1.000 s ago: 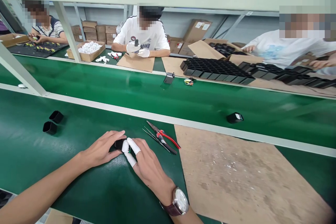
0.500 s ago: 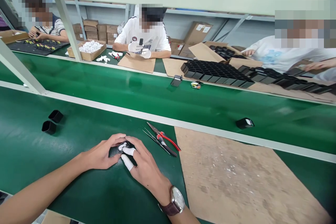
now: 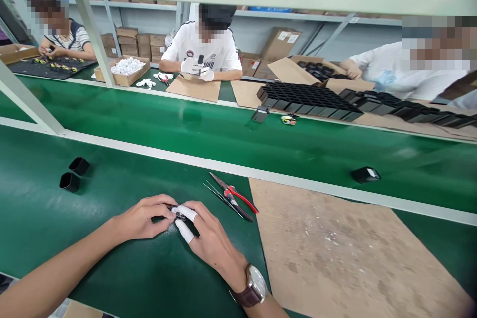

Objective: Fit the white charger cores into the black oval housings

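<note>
My left hand (image 3: 143, 217) and my right hand (image 3: 206, 238) meet over a small black part (image 3: 179, 214) on the green bench mat (image 3: 44, 218). Both hands pinch it from either side, and it is mostly hidden by my fingers. White finger cots cover my right thumb and forefinger, and a watch (image 3: 255, 285) sits on that wrist. Red-handled cutters (image 3: 234, 198) and thin tweezers (image 3: 219, 198) lie just right of my hands.
Two black square caps (image 3: 74, 174) rest at the left. A brown cardboard sheet (image 3: 335, 253) covers the bench on the right. A black part (image 3: 365, 174) rides the green conveyor belt (image 3: 223, 134). Three people work across the belt beside black trays (image 3: 309, 100) and cartons.
My fingers have closed tighter round the small black part and both hands slid slightly toward me. The black part on the belt moved right.
</note>
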{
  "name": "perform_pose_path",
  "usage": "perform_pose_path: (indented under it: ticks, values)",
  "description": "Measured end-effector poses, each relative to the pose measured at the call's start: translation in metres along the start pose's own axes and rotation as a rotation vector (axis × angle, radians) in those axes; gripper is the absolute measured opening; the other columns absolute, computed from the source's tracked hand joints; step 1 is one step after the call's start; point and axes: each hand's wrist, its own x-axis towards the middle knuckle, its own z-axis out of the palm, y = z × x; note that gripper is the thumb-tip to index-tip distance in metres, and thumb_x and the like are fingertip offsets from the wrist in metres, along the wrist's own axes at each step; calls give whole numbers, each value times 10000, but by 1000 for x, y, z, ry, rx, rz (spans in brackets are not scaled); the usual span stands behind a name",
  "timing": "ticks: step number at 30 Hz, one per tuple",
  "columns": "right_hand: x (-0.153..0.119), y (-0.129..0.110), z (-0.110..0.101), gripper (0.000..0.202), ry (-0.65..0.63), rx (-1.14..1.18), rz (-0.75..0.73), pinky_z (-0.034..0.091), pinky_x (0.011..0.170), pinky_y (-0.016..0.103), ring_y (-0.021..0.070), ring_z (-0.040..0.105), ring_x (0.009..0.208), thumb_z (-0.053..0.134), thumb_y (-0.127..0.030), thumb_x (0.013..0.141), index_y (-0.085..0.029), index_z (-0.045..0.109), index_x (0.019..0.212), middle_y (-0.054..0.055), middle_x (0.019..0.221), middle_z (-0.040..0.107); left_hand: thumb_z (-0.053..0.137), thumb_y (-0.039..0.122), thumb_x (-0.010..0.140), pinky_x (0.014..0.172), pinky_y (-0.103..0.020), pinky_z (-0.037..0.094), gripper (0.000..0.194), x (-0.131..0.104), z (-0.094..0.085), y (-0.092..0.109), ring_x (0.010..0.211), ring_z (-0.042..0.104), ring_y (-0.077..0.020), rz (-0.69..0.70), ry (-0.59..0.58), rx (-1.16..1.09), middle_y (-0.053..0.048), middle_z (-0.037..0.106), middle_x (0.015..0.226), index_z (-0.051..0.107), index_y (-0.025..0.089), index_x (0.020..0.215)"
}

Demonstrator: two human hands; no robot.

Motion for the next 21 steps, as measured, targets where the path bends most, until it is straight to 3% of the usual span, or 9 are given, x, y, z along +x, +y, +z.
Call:
perform_pose_path:
  ticks: [4,8,12,15,18,21]
  values:
    - [0,6,-4,289,-28,25,-16,637,858,411,240,712,1013,544,-168,1034,-232,639,1300,106,1185,698,637,148,989,861,-320,606,116,1,0,0,1020,745,-219,-6,6,-17,-145,727,1218,718,208,1047]
    - [-2,19,-3,318,94,244,184,642,873,353,192,740,969,476,-211,1076,-247,606,1364,89,1195,714,646,158,981,860,-343,608,122,2,0,-3,1035,744,-232,5,15,-43,-157,739,1210,711,212,1069]
    - [-5,27,6,341,118,202,269,652,827,355,198,754,922,466,-248,1087,-228,557,1416,89,1150,731,706,171,956,919,-418,600,88,1,4,-5,1089,726,-260,14,14,-75,-160,756,1206,712,210,1035]
    - [-5,27,12,340,108,124,241,649,800,362,207,751,897,470,-235,1083,-208,552,1412,84,1097,735,798,249,902,869,-396,623,107,2,8,-4,1005,751,-251,-225,119,-235,-119,789,1092,717,201,953]
    - [-5,27,15,338,117,74,205,646,772,357,204,743,877,463,-212,1079,-201,546,1407,84,1089,727,843,352,870,754,-337,653,232,8,7,-2,784,757,-193,-605,290,-677,-65,786,869,698,173,891]
    - [-5,28,17,335,122,15,149,640,742,351,205,737,868,461,-189,1073,-201,548,1396,93,1101,719,902,371,807,701,-275,662,307,16,1,-2,691,734,-146,-794,421,-1031,-57,774,800,712,133,838]
